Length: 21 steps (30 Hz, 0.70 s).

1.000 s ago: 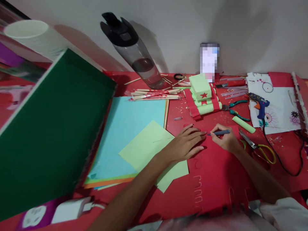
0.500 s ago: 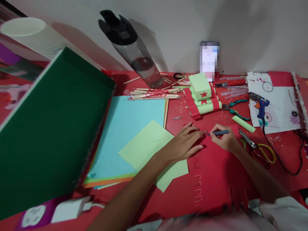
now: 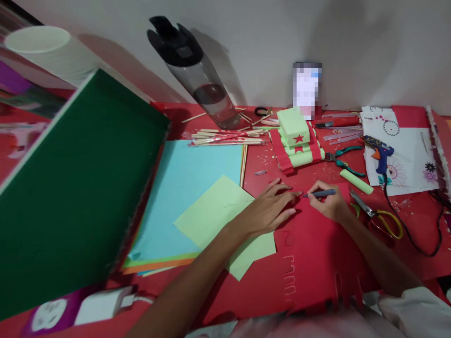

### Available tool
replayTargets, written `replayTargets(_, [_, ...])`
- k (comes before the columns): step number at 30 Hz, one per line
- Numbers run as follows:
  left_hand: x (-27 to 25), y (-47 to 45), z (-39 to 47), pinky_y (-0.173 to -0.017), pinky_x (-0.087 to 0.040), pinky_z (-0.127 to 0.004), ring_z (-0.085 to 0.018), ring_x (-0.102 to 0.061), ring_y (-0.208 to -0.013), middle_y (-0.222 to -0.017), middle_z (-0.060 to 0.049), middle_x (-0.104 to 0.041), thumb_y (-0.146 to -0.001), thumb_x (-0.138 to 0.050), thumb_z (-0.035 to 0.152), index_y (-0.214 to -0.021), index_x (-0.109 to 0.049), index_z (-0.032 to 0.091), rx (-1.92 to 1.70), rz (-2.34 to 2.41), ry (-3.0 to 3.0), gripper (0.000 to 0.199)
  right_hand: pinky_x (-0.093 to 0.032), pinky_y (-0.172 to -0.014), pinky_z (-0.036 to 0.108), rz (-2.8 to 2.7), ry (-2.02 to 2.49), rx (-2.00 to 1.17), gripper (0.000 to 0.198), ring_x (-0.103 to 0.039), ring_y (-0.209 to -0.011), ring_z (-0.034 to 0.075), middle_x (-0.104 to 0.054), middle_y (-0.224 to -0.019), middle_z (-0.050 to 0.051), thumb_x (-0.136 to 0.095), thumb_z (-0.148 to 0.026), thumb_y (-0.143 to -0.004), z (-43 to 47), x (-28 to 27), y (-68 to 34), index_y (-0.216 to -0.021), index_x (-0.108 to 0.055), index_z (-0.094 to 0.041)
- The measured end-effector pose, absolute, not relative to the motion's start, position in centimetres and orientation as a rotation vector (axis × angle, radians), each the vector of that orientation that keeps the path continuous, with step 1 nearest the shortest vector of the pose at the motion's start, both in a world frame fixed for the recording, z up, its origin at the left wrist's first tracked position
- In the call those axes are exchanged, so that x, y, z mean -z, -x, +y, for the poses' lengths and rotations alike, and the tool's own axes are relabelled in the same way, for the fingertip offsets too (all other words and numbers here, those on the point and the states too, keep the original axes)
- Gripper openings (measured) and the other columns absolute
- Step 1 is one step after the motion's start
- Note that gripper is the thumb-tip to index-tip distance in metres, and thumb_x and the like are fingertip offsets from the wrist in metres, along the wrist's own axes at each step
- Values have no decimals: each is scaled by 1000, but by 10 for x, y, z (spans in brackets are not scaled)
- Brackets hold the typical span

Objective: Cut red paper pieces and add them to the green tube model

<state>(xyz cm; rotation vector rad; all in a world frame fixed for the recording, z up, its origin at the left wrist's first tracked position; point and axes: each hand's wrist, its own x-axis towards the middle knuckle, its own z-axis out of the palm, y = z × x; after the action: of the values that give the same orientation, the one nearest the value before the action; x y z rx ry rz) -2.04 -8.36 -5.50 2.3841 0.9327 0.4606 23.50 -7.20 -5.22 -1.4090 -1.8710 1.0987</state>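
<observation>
My left hand (image 3: 273,206) rests with fingers stretched out over the left side of a sheet of red paper (image 3: 313,249). A dark pen (image 3: 324,193) is gripped in my right hand (image 3: 326,204), its tip at the paper close to my left fingertips. Faint outlined shapes run down the paper's left part. Behind my hands stands a light green paper model (image 3: 294,131) with red strips and a red star. Yellow-handled scissors (image 3: 375,216) and a green paper roll (image 3: 355,181) lie right of my right hand.
Blue and green paper sheets (image 3: 197,173) lie left, beside a leaning green board (image 3: 84,188). Behind them are wooden sticks (image 3: 225,137) and a water bottle (image 3: 197,75). Pliers (image 3: 343,157), a glue gun (image 3: 382,152) with its cord and a phone (image 3: 306,89) are farther back.
Both hands stay nearly in place, with the pen tip still at the paper. The view has shifted very slightly.
</observation>
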Motion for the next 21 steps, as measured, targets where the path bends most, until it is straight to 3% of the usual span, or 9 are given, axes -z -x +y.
replayTargets(14, [51,21,-83,-132,-28,-65,-30,-53,-140,-135,-10,-72,-112,-40,39,-125,-63,21,-448,944,-2357,31,-41,-60,25,-1899,1383,-1129,7,-55,-62,14,-65,-69,-3,-67,-28,-88,-72,55,-236,-84,-67,-23])
replayTargets(21, [55,21,-83,-131,-28,-65,-30,-53,-140,-137,-10,-72,-112,-40,39,-130,-63,23,-480,944,-2344,34,-37,-55,24,-1901,1407,-1156,9,-50,-55,13,-60,-62,-4,-67,-30,-88,-72,54,-235,-83,-66,-23])
